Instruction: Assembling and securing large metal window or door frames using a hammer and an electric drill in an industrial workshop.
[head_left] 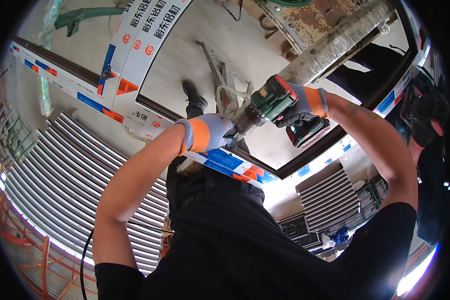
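Observation:
A green and black cordless drill (272, 100) with red trim is gripped in my right hand (305, 105), which wears a grey glove with an orange cuff. Its chuck points down and left toward the near bar of a dark-edged metal frame (150, 125), wrapped in white, blue and orange printed film. My left hand (215, 132), in a matching glove, is at that bar beside the chuck. Its fingers are curled together; what they pinch, if anything, is hidden. The drill's tip is also hidden behind the left glove.
A co-worker's dark gloved hand (425, 115) is by the frame's right side. Stacked metal profiles (80, 175) lie at left, with orange railings (45, 260) beyond. A plastic-wrapped beam (330, 52) crosses the far right. A metal stand (220, 70) shows through the frame.

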Demonstrator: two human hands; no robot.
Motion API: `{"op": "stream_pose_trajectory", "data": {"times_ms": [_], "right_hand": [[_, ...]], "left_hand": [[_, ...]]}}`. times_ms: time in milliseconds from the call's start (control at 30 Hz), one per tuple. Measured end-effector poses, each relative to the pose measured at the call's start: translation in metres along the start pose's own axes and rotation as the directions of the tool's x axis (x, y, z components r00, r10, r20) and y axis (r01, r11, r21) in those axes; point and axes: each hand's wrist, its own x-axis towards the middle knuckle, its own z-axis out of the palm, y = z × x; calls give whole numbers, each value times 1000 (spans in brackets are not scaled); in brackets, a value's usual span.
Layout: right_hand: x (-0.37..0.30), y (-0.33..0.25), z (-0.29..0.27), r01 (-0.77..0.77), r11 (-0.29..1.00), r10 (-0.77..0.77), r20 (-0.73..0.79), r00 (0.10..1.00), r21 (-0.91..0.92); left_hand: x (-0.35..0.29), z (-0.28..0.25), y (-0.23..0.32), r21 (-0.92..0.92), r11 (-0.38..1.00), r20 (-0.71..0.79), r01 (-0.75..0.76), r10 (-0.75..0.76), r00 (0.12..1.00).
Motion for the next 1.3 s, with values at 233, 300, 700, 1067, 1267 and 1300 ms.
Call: {"op": "stream_pose_trajectory", "data": {"times_ms": [233, 300, 700, 1067, 1267, 1300], "right_hand": [[3, 7, -4, 32, 995, -33, -16, 999, -96], [2, 11, -8, 19, 993, -20, -3, 1000, -117], [8, 21, -5, 84, 996, -84, -9, 996, 41], [7, 18, 8, 193, 981, -195, -105, 975, -35], [-4, 4, 6, 57, 994, -64, -69, 996, -96], [-5, 8, 4, 54, 994, -61, -70, 996, -97]], "left_hand": [[7, 8, -9, 23, 1000, 37, -7, 6, 999], [7, -1, 1, 28, 1000, 63, 9, -11, 998], [8, 5, -7, 6, 1000, 28, 8, -8, 1000], [3, -10, -3, -24, 996, -25, 90, -91, 996], [1, -6, -16, -146, 989, 51, -12, 20, 999], [2, -7, -14, -129, 991, 61, 18, -10, 998]]}}
